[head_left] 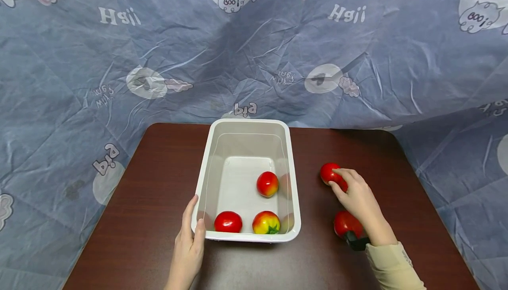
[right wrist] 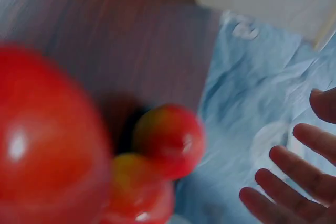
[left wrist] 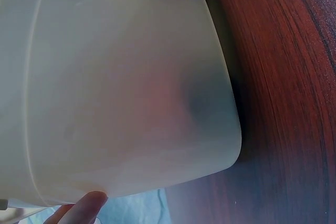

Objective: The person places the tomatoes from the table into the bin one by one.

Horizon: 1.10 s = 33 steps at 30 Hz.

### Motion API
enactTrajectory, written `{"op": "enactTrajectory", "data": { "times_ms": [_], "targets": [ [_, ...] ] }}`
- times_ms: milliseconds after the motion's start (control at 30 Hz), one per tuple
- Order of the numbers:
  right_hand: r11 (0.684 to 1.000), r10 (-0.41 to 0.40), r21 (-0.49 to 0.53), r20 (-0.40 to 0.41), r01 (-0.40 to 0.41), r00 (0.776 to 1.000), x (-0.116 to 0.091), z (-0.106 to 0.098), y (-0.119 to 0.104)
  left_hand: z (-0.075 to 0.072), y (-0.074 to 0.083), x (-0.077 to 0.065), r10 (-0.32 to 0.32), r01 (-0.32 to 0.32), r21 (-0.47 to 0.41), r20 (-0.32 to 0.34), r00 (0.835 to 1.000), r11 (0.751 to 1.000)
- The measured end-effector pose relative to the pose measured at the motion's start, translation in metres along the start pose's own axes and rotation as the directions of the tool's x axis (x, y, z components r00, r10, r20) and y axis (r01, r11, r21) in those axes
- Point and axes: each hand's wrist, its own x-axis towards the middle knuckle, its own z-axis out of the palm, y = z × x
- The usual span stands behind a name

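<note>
My left hand [head_left: 188, 241] holds the near left corner of a white plastic bin [head_left: 294, 184], thumb at the rim and fingers along the outer side wall. A fingertip [left wrist: 92, 203] shows against the bin in the left wrist view. Inside the bin lie a plain red tomato [head_left: 228, 222], a red-and-yellow one with green leaves [head_left: 266, 223] and another red-and-yellow fruit [head_left: 267, 184]. To the right, my right hand [head_left: 355, 193] hovers with parted fingers over two red-and-yellow fruits [right wrist: 169, 140], apart from them in the right wrist view. A larger red tomato [right wrist: 47, 140] lies nearer my wrist.
The dark brown wooden table [head_left: 131, 210] carries everything. A blue cartoon-print cloth [head_left: 246, 61] hangs behind it and at the sides. A black wrist mount [head_left: 356, 241] sits under my right wrist, beside the larger tomato.
</note>
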Motion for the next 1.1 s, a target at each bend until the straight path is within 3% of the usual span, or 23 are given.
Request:
{"op": "enactTrajectory", "data": {
  "times_ms": [433,667,1100],
  "targets": [
    [0.988,0.118,-0.110,0.061,-0.111,0.991,-0.006,0.011,0.049,-0.001,0.001,0.000,-0.012,0.012,0.017,0.001,1.000,1.000],
    [0.974,0.195,-0.144,0.162,-0.173,0.967,-0.008,0.017,0.060,-0.001,0.001,0.000,-0.013,0.013,0.010,0.006,1.000,1.000],
    [0.976,0.202,-0.113,0.173,-0.184,0.964,-0.009,0.023,0.064,-0.001,-0.001,0.000,-0.009,0.010,-0.016,0.014,1.000,1.000]
  ]
}}
